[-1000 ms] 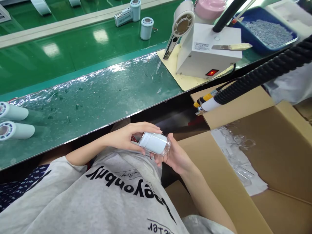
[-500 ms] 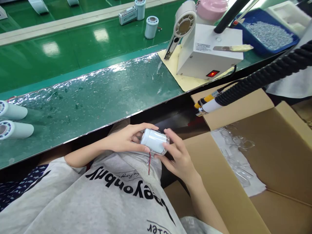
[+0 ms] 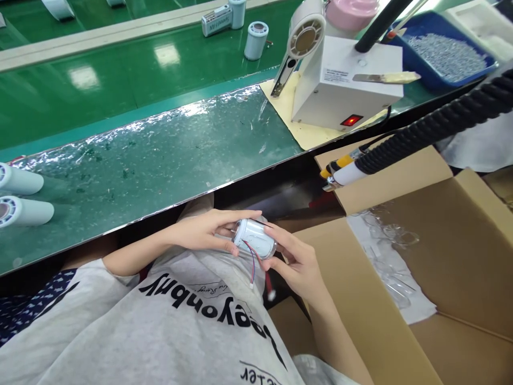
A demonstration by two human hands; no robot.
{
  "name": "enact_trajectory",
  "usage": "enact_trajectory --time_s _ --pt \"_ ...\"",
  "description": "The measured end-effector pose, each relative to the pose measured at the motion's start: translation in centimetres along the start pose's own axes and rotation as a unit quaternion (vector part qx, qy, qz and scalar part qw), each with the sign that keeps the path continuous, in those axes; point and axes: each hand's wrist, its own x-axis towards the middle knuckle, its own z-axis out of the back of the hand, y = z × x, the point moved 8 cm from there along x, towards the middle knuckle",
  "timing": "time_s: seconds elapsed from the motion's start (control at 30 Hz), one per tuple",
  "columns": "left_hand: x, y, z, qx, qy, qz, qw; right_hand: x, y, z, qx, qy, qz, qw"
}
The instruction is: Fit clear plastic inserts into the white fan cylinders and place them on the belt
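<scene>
Over my lap, in the head view, I hold a light-blue cylindrical fan housing (image 3: 254,239) between both hands. Its axis lies roughly sideways. Thin red and blue wires (image 3: 252,263) come out of its side and hang down, ending in small white connectors. My left hand (image 3: 214,231) grips the left end, thumb below and fingers along the top. My right hand (image 3: 294,260) is closed around the right end, where a clear rim shows. Part of each end is hidden by my fingers.
Similar light-blue housings (image 3: 256,40) stand on the green belt (image 3: 120,80) beyond the bench. Two more lie at the bench's left. At right are a white box with a lit red switch (image 3: 348,91), a hanging black hose (image 3: 425,131) and an open cardboard box (image 3: 460,240) holding clear rings.
The housing has been turned about its axis, so the wires now come from its front face. My right fingers have shifted along it. Items on the belt have moved slightly right.
</scene>
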Motion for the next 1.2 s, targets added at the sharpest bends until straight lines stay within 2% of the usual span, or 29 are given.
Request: enact_trajectory --time_s 0.27,0.47,0.6,0.7,0.8,0.93,1.0,1.1,1.2 --pt "0.5 0.9 -0.2 -0.001 -0.014 -0.029 0.999 -0.2 0.1 0.2 0.011 -0.010 0.006 1.000" --pt "2.2 0.9 -0.2 -0.003 -0.015 -0.036 0.999 -0.2 -0.4 0.9 0.062 -0.035 0.015 0.997" --pt "3.0 1.2 -0.4 0.003 -0.028 -0.034 0.999 -0.6 -1.1 1.4 0.086 -0.053 0.024 0.995" --pt "4.0 2.2 -0.3 -0.029 -0.045 -0.016 0.998 -0.8 -2.4 1.7 0.092 -0.072 -0.007 0.993" --pt "6.2 3.9 0.1 -0.085 -0.073 0.018 0.993 -0.2 -4.6 2.2 0.128 -0.113 -0.030 0.985" --pt "11.1 5.5 1.4 -0.134 -0.159 0.035 0.977 1.3 -8.9 4.1 0.160 -0.216 -0.069 0.961" --pt "13.6 5.7 1.9 -0.132 -0.181 0.035 0.974 2.2 -10.7 5.3 0.160 -0.255 -0.086 0.950" --pt "16.4 5.4 2.2 -0.120 -0.180 0.031 0.976 3.7 -11.8 6.8 0.162 -0.273 -0.085 0.945" --pt "17.2 5.1 2.6 -0.113 -0.179 0.035 0.977 4.7 -11.8 7.7 0.169 -0.273 -0.082 0.944"
